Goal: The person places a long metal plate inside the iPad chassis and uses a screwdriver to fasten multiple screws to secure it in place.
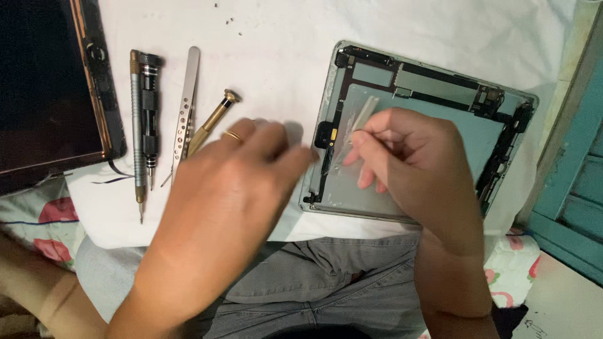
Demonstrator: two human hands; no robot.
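An opened grey tablet back shell (440, 135) lies on a white cloth (276, 56), its black frame parts and bare metal plate showing. My right hand (411, 166) rests over the shell's middle, its fingertips pinched on a pale clear adhesive strip (361, 116) near the shell's left side. My left hand (226, 194), with a gold ring on one finger, hovers blurred just left of the shell, fingers loosely spread and holding nothing.
Left of my hand lie a grey and a black precision screwdriver (143, 125), steel tweezers (186, 103) and a brass-handled tool (213, 122). The detached dark screen panel (44, 88) lies at far left. A teal wooden frame (578, 169) borders the right. Grey trousers are below.
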